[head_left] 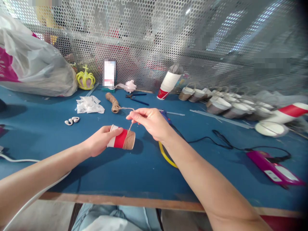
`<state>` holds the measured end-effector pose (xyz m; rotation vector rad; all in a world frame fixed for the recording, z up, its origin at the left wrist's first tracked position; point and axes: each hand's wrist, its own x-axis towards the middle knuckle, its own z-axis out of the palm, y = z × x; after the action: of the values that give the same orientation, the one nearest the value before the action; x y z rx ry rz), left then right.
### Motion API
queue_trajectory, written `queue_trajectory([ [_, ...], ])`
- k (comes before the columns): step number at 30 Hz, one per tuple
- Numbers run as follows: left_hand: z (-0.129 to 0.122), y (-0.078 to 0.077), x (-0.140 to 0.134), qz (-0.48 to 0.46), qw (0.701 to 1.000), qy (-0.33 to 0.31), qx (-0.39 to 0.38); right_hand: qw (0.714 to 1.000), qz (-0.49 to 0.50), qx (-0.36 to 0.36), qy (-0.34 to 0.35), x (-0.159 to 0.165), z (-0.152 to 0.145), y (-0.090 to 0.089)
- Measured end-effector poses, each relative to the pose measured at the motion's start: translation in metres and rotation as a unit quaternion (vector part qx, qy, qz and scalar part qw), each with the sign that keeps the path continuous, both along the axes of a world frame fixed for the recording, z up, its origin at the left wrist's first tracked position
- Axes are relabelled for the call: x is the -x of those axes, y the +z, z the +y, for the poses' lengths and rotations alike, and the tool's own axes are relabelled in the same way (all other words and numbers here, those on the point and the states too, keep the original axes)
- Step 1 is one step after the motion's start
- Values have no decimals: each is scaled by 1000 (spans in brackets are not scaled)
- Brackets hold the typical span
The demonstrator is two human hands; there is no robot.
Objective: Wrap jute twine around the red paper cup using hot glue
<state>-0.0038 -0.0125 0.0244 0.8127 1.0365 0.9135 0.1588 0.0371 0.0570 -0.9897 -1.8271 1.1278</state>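
Note:
My left hand (99, 139) is closed around the top part of a red and white paper cup (119, 138), which lies on its side in the air just over the table. Brown twine (130, 140) is wound in a band about the end of the cup on the right. My right hand (150, 122) pinches the strand of twine above the cup, fingers closed. From there the strand runs left to a twine spool (113, 102) lying on the table. Behind my right forearm a blue tool and a yellow ring (166, 156) are partly hidden.
Pliers (137, 98), crumpled white tissue (90, 105), earbuds (72, 120) and a yellow crown ornament (86, 78) lie around. Stacked paper cups (169, 82) lean at the back. Twine-wrapped cups (223, 104) crowd the right, near a purple power strip (274, 168) with a black cable.

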Motion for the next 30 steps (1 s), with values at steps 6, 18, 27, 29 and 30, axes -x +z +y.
queue_trajectory([
  [6, -5, 0, 0, 14, 999, -22, -30, 999, -34, -22, -18, 0, 3, -6],
  [18, -7, -5, 3, 57, 991, -68, -99, 995, -99, -27, -7, 0, 7, -16],
  [27, -8, -2, 4, 59, 990, -50, -122, 989, -150, -13, 12, 0, 7, -24],
  [29, -8, -1, 3, 36, 992, -42, -112, 988, -155, -6, 21, 1, 7, -24],
  [30, -8, 0, 2, 19, 994, -34, -101, 987, -160, -5, 24, 1, 8, -24],
])
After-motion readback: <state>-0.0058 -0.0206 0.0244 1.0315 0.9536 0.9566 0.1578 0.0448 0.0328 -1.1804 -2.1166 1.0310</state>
